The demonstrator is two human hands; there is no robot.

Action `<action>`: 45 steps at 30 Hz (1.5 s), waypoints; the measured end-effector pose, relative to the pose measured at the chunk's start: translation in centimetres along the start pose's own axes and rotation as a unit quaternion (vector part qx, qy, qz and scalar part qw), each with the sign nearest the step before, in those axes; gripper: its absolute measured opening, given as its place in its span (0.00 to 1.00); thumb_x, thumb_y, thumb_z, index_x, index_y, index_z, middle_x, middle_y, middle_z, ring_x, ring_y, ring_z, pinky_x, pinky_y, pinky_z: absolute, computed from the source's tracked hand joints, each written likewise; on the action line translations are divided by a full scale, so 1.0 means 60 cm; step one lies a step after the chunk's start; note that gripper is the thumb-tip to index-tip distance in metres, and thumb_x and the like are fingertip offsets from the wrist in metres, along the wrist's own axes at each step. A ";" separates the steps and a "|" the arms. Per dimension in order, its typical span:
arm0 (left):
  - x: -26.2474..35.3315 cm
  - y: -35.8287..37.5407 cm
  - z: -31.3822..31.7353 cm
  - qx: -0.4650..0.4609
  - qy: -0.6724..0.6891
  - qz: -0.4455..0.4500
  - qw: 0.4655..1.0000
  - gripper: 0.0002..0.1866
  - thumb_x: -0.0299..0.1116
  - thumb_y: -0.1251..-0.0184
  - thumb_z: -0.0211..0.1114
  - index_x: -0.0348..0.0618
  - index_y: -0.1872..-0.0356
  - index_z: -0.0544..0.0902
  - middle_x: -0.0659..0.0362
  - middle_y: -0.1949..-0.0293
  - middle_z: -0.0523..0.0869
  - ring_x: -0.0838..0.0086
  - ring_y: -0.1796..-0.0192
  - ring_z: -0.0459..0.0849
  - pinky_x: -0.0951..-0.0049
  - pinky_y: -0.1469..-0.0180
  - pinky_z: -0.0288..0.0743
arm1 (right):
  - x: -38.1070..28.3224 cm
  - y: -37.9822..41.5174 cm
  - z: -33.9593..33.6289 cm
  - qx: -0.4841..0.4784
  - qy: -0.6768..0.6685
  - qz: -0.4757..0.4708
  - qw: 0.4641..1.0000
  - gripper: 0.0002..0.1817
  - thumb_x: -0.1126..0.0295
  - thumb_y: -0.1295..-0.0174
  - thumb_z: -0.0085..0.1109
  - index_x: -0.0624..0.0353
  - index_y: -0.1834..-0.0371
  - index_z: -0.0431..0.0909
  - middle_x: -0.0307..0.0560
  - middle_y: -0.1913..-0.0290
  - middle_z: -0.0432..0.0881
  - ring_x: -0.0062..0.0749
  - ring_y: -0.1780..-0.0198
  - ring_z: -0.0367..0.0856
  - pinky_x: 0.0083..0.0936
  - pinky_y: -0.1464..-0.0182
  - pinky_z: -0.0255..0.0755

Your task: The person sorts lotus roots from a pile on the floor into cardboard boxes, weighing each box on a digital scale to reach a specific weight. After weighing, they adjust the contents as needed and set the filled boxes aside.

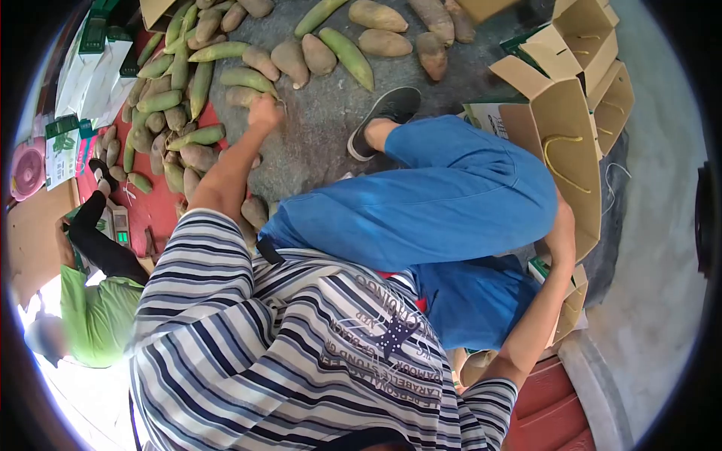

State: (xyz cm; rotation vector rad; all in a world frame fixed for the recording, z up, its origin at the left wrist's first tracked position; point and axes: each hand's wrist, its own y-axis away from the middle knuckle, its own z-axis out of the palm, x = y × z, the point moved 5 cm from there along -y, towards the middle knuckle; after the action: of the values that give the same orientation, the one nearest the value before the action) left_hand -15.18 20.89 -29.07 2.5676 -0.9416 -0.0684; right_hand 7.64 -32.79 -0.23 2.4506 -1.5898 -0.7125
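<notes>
My left hand reaches out to the pile with its fingers closed at the end of a brown sweet potato. Just beyond it lies a green ear of corn in its husk, close to my knuckles. More sweet potatoes and ears of corn are spread on the dark floor around that hand. My right hand is against my bent knee, beside an open cardboard box with a yellow cord handle. My leg hides its fingers.
Several more open cartons stand along the right side. At the left, sweet potatoes and corn cover a red sheet. A person in a green top sits there by a scale with a lit display. White boxes stand behind.
</notes>
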 end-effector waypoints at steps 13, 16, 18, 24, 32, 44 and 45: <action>-0.029 -0.040 0.051 -0.192 -0.157 0.151 0.957 0.32 0.25 0.44 0.59 0.48 0.35 0.64 0.51 0.30 0.59 0.55 0.38 0.73 0.58 0.40 0.71 | 0.017 0.000 0.005 -0.010 -0.004 0.020 1.000 0.15 0.70 0.40 0.50 0.59 0.49 0.72 0.62 0.55 0.80 0.57 0.49 0.78 0.40 0.50 0.70; -0.048 -0.042 0.066 -0.202 -0.152 0.165 0.953 0.33 0.30 0.43 0.61 0.47 0.34 0.63 0.54 0.28 0.54 0.55 0.36 0.71 0.57 0.38 0.69 | 0.024 -0.003 0.010 -0.021 0.001 0.016 1.000 0.16 0.70 0.40 0.50 0.60 0.49 0.72 0.62 0.55 0.80 0.56 0.49 0.78 0.39 0.49 0.70; -0.073 -0.049 0.107 -0.193 -0.150 0.182 0.953 0.32 0.32 0.44 0.63 0.46 0.35 0.65 0.53 0.27 0.53 0.55 0.36 0.72 0.57 0.38 0.70 | 0.035 0.000 0.011 -0.016 0.006 0.006 1.000 0.16 0.70 0.40 0.50 0.60 0.49 0.72 0.62 0.54 0.80 0.56 0.49 0.78 0.39 0.49 0.71; -0.050 0.023 0.065 -0.174 -0.130 0.156 0.963 0.26 0.37 0.47 0.65 0.44 0.44 0.73 0.49 0.31 0.61 0.52 0.41 0.75 0.59 0.40 0.71 | 0.038 0.000 0.015 -0.020 0.001 0.003 1.000 0.15 0.70 0.40 0.50 0.60 0.50 0.73 0.63 0.56 0.80 0.58 0.51 0.78 0.40 0.52 0.71; -0.063 0.067 0.038 0.061 0.084 0.073 0.992 0.30 0.45 0.45 0.65 0.35 0.47 0.71 0.45 0.44 0.75 0.49 0.49 0.79 0.57 0.47 0.73 | 0.032 -0.002 0.010 -0.029 0.008 0.018 0.999 0.15 0.70 0.40 0.50 0.60 0.50 0.73 0.63 0.56 0.80 0.58 0.51 0.78 0.40 0.52 0.71; -0.087 -0.043 0.150 -0.108 0.568 -0.410 0.706 0.29 0.53 0.42 0.68 0.42 0.48 0.75 0.49 0.55 0.82 0.61 0.66 0.84 0.64 0.71 0.80 | 0.035 0.000 0.010 -0.032 -0.018 0.044 0.998 0.18 0.71 0.41 0.53 0.61 0.47 0.73 0.62 0.53 0.80 0.55 0.49 0.78 0.37 0.49 0.71; -0.084 -0.048 0.157 -0.093 0.583 -0.411 0.695 0.28 0.51 0.42 0.68 0.42 0.48 0.75 0.49 0.57 0.82 0.61 0.67 0.84 0.64 0.71 0.80 | 0.033 0.000 0.009 -0.023 -0.019 0.035 0.999 0.18 0.71 0.41 0.53 0.61 0.47 0.73 0.62 0.53 0.80 0.54 0.49 0.78 0.37 0.49 0.71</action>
State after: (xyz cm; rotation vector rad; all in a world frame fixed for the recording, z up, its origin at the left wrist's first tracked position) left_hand -19.01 22.68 -39.27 1.9446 0.6619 1.0170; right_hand 8.05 -34.50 -1.30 2.3492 -1.6455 -0.7812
